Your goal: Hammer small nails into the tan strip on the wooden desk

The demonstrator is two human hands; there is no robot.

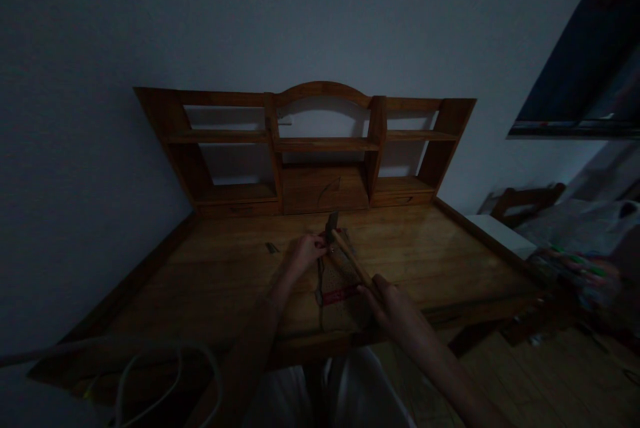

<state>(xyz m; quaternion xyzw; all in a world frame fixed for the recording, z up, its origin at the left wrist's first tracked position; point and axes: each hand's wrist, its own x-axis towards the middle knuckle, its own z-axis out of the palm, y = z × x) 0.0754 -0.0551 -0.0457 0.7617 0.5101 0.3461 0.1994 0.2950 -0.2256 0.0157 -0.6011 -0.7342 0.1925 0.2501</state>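
Observation:
The room is dim. My right hand point(387, 305) is closed around the wooden handle of a hammer point(350, 258), whose dark head point(332, 225) is raised near the middle of the wooden desk point(225, 268). My left hand point(310, 251) rests just left of the hammer head, its fingers pinched on something small that I cannot make out. Under both hands lies a brownish flat piece with a red band point(340, 295).
A wooden hutch with open shelves and a small drawer point(323, 148) stands at the back of the desk against a pale wall. A small dark item point(271, 247) lies on the desk. A white cable point(170, 361) loops at lower left. A chair and clutter point(575, 248) are at right.

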